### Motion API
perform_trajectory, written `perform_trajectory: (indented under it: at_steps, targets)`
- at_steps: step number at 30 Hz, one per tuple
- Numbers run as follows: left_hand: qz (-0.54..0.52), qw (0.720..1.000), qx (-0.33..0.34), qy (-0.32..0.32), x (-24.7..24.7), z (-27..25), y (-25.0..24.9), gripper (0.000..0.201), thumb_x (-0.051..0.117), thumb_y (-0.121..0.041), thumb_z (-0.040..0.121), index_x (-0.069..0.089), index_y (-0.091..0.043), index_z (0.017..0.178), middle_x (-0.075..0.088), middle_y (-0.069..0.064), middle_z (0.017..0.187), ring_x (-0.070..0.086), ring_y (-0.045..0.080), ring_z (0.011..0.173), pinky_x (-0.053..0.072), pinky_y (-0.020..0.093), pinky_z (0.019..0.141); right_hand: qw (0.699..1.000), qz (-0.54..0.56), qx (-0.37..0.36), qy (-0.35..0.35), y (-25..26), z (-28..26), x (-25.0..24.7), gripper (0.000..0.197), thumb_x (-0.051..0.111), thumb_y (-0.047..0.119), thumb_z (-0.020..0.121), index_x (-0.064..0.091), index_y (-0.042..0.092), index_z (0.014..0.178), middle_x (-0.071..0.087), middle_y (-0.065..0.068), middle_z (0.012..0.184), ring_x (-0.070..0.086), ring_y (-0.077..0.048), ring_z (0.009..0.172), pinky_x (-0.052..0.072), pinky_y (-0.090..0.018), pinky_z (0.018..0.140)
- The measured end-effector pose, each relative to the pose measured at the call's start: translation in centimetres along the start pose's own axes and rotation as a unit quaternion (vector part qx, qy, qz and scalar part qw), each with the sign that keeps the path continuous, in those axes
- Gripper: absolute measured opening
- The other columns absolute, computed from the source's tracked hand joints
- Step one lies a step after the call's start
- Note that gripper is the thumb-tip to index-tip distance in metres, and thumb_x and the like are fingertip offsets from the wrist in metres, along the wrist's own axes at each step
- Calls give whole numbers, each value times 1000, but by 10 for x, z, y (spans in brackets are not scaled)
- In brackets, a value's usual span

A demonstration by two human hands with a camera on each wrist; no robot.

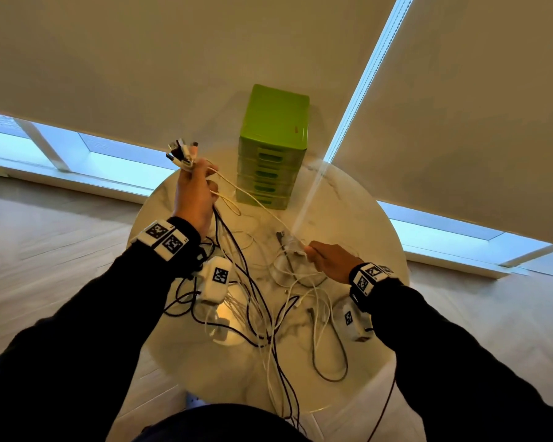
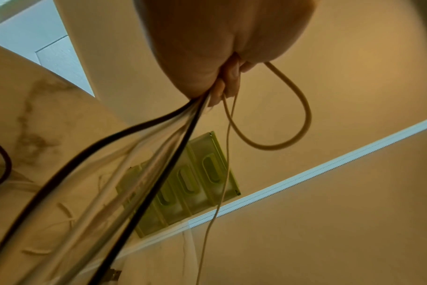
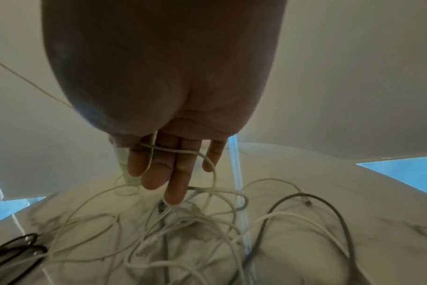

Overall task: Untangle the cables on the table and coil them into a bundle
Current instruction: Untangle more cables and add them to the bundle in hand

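Left hand (image 1: 193, 194) raised above the round table (image 1: 364, 224), fist closed round a bunch of cable ends (image 1: 182, 151). Right hand (image 1: 332, 260) low over the tangled cables (image 1: 262, 314), fingers extended, a thin white cable (image 3: 170, 151) lying across them; whether it is pinched can't be told

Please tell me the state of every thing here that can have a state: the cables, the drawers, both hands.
left hand: raised, grips a bunch of cable ends
bunch of cable ends: held up, gathered
loose cables: tangled on the round table
right hand: low, pinches a white cable
green drawer unit: upright, drawers shut
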State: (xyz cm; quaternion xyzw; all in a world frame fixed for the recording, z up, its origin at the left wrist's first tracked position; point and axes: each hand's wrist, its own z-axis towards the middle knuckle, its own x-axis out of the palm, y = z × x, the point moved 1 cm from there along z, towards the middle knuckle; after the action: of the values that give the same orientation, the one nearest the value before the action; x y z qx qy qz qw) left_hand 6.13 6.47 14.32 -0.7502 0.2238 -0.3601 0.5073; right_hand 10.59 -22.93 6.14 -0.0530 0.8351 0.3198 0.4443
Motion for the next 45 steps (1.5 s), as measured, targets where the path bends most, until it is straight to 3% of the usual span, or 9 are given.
perform_trajectory:
  at_steps: [11,14,16,20,24,26,38,41,45]
  targets:
    - [143,976,49,160,26,-43,23,36,43,-33,107,52,-19,75,45,-9,56,39,4,50,32,20,49,935,310,-78,-152,64,1,-50,29,39,28,108,52,3,105,66,-14,76,67,-32,76,57,-40,84]
    - [183,961,46,205,40,-52,28,45,54,-52,99,63,-11,116,73,6,102,69,10,97,53,35,87,945,284,-90,-137,77,-5,-53,29,39,28,108,54,3,103,62,-4,67,63,-21,63,58,-37,71]
    - [200,950,63,233,48,-60,26,66,69,-42,93,49,3,136,74,-7,104,63,-7,105,47,18,101,965,210,-91,-126,79,-7,-51,28,41,29,107,59,8,104,59,10,58,56,-9,52,51,-30,61]
    - [181,941,60,281,53,-63,32,67,82,-18,83,46,-4,137,44,-12,79,46,2,66,50,15,68,979,116,-107,-131,79,-11,-47,24,45,23,106,66,13,102,55,22,68,54,6,57,38,-14,62]
    - [282,910,66,296,50,-59,27,35,69,-28,94,64,-14,126,65,-8,113,58,0,98,45,26,90,981,5,-170,-96,86,-14,-44,23,49,23,104,67,10,106,50,23,75,51,9,65,34,-5,63]
    - [309,904,54,291,47,-52,29,16,61,-31,99,70,-23,109,69,-12,99,59,-3,82,43,28,82,979,-1,-176,-104,87,-16,-43,24,49,29,104,68,13,98,52,24,73,52,13,65,34,-5,64]
    - [209,970,17,120,20,-31,52,34,50,-46,102,64,-21,84,49,-14,57,44,9,58,38,28,59,990,44,24,-134,3,-25,-11,36,35,40,106,58,20,88,66,2,70,58,-9,62,46,-32,74]
    - [202,968,27,147,39,-39,61,36,51,-37,103,66,-6,111,53,-14,61,46,3,58,38,24,59,986,-21,32,-163,1,-28,-21,23,43,35,104,59,22,114,71,-2,107,64,-22,99,48,-42,93]
    - [201,949,-2,242,80,-66,69,26,54,-46,98,66,-28,83,57,-16,62,46,8,59,37,29,61,980,-35,-8,-195,12,-48,-32,77,63,37,94,23,14,156,25,-9,162,23,-26,148,19,-38,118]
